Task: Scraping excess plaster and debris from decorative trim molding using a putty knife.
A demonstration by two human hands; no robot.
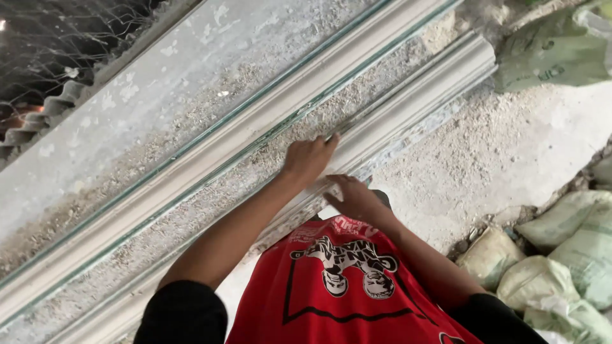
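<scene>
A long white plaster moulding (440,83) lies diagonally on a dusty workbench (191,83), running from lower left to upper right. My left hand (309,159) rests on top of it, fingers curled over its ridge. Just below, my right hand (354,199) holds the moulding's near edge, fingers tucked against it. Both hands are close together near the middle of the strip. My red printed shirt (344,280) fills the bottom of the view.
A second white moulding (210,150) lies parallel farther back, with thin glass edges alongside it. Filled greenish sacks (561,255) are piled at the right and another at the top right (554,57). Corrugated sheet and netting (51,108) stand at the top left. The floor (503,153) is dusty.
</scene>
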